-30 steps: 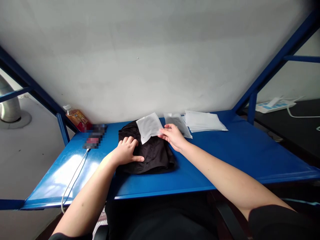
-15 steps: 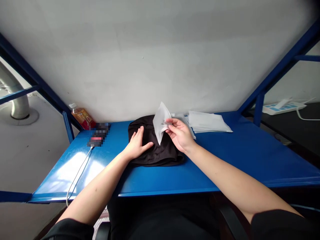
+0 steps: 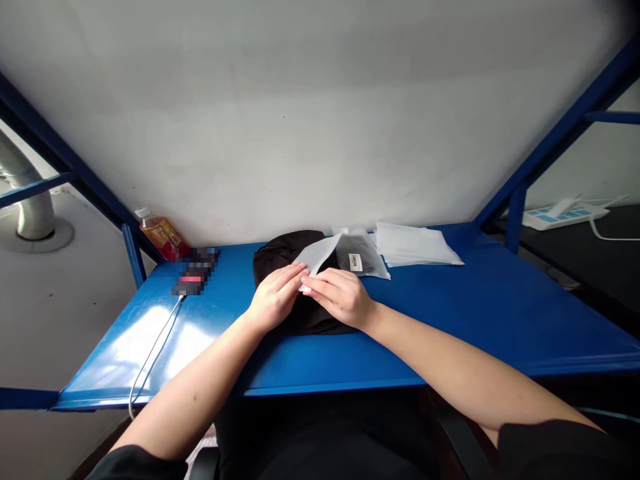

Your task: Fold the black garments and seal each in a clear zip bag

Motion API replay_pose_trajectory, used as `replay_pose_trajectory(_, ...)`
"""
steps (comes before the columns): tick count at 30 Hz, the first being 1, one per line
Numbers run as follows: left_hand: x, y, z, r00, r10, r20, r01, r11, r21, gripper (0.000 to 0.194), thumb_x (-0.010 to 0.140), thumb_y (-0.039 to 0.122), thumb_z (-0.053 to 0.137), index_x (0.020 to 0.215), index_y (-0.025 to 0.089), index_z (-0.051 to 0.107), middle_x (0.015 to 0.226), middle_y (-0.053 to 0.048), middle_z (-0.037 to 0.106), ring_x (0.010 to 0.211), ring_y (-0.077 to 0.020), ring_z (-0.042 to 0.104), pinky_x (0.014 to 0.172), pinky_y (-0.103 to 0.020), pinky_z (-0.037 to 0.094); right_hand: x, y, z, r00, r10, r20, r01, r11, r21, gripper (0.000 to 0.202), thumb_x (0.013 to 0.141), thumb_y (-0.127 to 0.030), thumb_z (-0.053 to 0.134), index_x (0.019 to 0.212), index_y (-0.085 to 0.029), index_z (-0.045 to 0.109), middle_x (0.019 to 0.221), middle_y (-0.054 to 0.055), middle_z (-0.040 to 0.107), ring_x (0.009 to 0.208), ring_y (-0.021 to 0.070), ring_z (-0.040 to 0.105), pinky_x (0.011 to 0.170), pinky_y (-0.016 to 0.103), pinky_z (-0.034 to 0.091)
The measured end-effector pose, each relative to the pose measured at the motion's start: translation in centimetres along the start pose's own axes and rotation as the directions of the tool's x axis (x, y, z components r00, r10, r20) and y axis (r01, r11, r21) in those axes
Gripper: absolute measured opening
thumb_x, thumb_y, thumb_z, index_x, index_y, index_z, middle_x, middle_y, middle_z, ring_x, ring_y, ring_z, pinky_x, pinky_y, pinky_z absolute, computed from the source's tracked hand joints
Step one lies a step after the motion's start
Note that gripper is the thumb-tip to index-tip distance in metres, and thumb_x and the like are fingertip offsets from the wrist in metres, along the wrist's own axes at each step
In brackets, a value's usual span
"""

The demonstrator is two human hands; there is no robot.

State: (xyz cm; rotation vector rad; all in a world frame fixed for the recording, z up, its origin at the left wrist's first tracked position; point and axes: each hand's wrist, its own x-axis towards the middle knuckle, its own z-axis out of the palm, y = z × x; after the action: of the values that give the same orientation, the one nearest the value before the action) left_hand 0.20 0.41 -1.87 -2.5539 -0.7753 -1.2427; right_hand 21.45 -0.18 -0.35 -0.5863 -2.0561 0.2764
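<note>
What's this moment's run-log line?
left grip: holding pale pouch | right grip: same pouch | beneath: black cloth | on blue table: labelled pouch, white packets

Toward six o'clock, cannot see some black cloth and white pouch behind left hand and right hand. At four, cannot read tiny label. At nine, cannot make out pixelated device, nor follow metal pipe past edge.
</note>
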Motion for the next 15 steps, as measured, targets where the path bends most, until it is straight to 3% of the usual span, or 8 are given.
replay_pose_trajectory(3, -0.2, -0.1, 0.2, 0.999, -0.044, 0.015, 0.044, 0.998, -0.047, 0.034, 0.100, 0.019, 0.052, 0.132, 0.021, 0.062, 0.133, -0.013, 0.067, 0.128, -0.0252, 0.062, 0.107, -0.045, 0.055, 0.2, 0.1, -0.6, 0.995, -0.101, 0.026, 0.104, 0.977, -0.187, 0.017, 0.095, -0.026, 0.064, 0.105, -0.032, 0.076, 0.083, 0.005, 0.071, 0.081, 0.0211, 0.063, 0.076, 0.040, 0.050)
replay_pose_trajectory(7, -0.4, -0.3, 0.4, 0.998, -0.057, 0.016, 0.058, 0.994, -0.092, 0.031, 0.102, 0.017, 0.047, 0.127, 0.020, 0.065, 0.134, -0.013, 0.067, 0.127, -0.0227, 0.063, 0.109, -0.045, 0.054, 0.4, 0.8, -0.8, 0.987, -0.158, 0.013, 0.154, 0.940, -0.304, 0.021, 0.097, -0.023, 0.058, 0.105, -0.033, 0.075, 0.097, 0.005, 0.072, 0.093, 0.0226, 0.061, 0.084, 0.042, 0.044)
replay_pose_trajectory(12, 0.0, 0.0, 0.0, 1.000, -0.016, -0.002, 0.016, 1.000, -0.021, 0.028, 0.099, 0.015, 0.050, 0.122, 0.018, 0.066, 0.125, -0.013, 0.072, 0.125, -0.0230, 0.065, 0.108, -0.045, 0.054, 0.7, 1.5, -1.1, 0.981, -0.190, 0.043, 0.193, 0.914, -0.356, 0.021, 0.099, -0.021, 0.053, 0.100, -0.028, 0.073, 0.096, 0.006, 0.073, 0.093, 0.0230, 0.060, 0.084, 0.042, 0.042)
replay_pose_trajectory(15, 0.4, 0.3, -0.3, 1.000, 0.008, -0.006, -0.008, 1.000, 0.014, 0.027, 0.097, 0.018, 0.056, 0.122, 0.019, 0.066, 0.122, -0.012, 0.073, 0.122, -0.0237, 0.067, 0.107, -0.045, 0.054, 0.7, 1.4, -1.1, 0.967, -0.256, -0.005, 0.237, 0.904, -0.355, 0.017, 0.098, -0.022, 0.056, 0.098, -0.025, 0.072, 0.091, 0.006, 0.072, 0.088, 0.0220, 0.060, 0.081, 0.040, 0.043)
